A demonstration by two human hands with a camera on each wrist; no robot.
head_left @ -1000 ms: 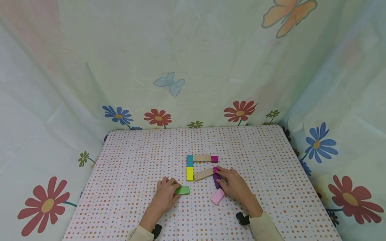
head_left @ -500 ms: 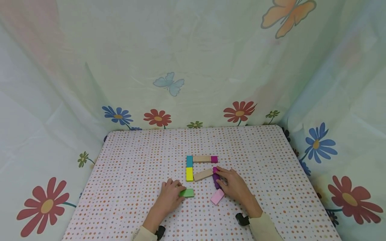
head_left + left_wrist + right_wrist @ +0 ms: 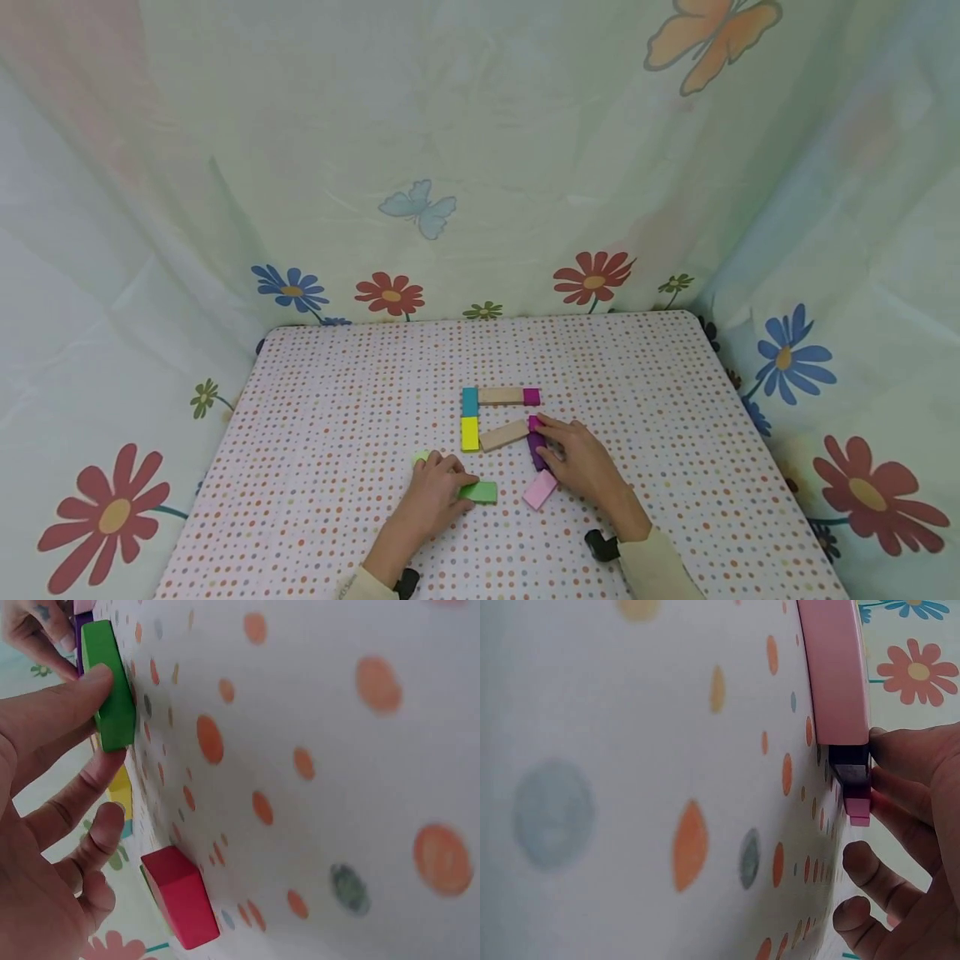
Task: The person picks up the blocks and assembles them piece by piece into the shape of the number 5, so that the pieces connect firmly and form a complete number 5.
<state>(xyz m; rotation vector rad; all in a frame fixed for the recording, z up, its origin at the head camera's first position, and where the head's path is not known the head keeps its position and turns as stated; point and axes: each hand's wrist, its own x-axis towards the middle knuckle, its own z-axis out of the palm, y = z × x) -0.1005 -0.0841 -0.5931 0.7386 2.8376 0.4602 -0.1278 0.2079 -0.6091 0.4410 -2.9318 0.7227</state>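
Observation:
My left hand [image 3: 432,495] pinches a green block [image 3: 483,493] between thumb and fingers, low over the dotted table. In the left wrist view the thumb lies on the face of the green block [image 3: 116,697]. My right hand [image 3: 584,458] rests its fingertips along a dark purple block [image 3: 537,452] and the small magenta block [image 3: 533,422] at its far end. Touching the purple block's near end is a pink block [image 3: 540,490], turned at an angle. Between yellow and magenta, a plain wooden block [image 3: 503,435] lies slanted.
Farther back, a teal block [image 3: 469,402], a wooden block [image 3: 500,397] and another magenta block [image 3: 531,397] form a corner, with a yellow block [image 3: 469,434] below the teal. A light green block [image 3: 421,457] peeks from behind my left hand. A red block [image 3: 180,896] lies below its fingers.
My left hand has moved to the right and slightly nearer with the green block, bringing the light green block into view behind it. The right hand has stayed in place.

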